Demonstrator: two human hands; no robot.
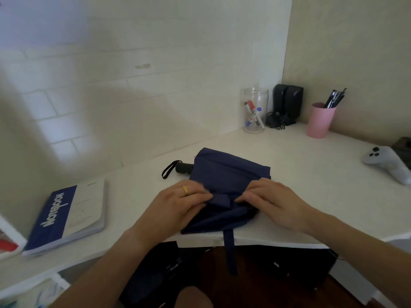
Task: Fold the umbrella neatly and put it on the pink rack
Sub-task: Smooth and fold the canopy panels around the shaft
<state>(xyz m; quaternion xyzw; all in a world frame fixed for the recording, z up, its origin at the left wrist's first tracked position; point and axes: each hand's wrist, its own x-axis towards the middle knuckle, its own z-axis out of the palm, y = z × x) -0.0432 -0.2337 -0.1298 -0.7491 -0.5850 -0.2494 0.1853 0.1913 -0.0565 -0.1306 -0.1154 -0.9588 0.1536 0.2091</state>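
1. The collapsed navy-blue fabric umbrella (pixel 224 187) is lying on the white surface (pixel 300 174), its strap hanging over the near edge.
2. The left hand (pixel 178 205) and right hand (pixel 273 201) are pinching its cloth folds.
3. The cloth is looking soft and slippery; gripping the black handle (pixel 183 168) seems firmer.
4. The white-brick wall (pixel 133 63) is rising behind; no pink rack is showing.

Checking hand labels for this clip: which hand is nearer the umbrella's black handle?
Left. The left hand rests on the umbrella fabric just below the black handle; the right hand presses the fabric farther off, on the opposite side.
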